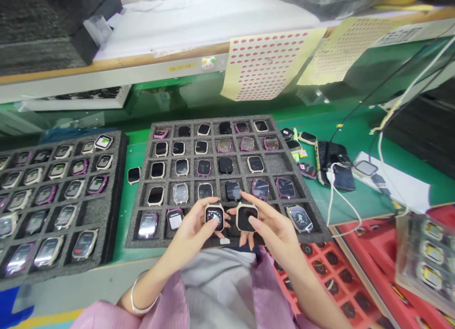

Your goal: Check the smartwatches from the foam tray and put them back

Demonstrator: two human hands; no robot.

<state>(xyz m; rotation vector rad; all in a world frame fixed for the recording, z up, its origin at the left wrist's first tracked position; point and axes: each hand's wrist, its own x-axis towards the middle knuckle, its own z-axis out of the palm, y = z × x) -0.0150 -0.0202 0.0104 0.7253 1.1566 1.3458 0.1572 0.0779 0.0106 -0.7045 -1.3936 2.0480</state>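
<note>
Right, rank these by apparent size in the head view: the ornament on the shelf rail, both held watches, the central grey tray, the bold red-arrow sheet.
1. Central grey tray
2. Bold red-arrow sheet
3. Watch in left hand, watch in right hand: too alike to rank
4. Ornament

A loose watch (134, 175) obstructs the inter-tray gap

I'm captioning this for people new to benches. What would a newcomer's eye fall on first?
Probably the lit watch in the left hand, at lower centre, beside a dark-screened watch in the right hand. Around them, a grey foam tray holds rows of watches. Higher up, right of centre, a yellow sheet of red arrows hangs from the shelf edge.
</note>
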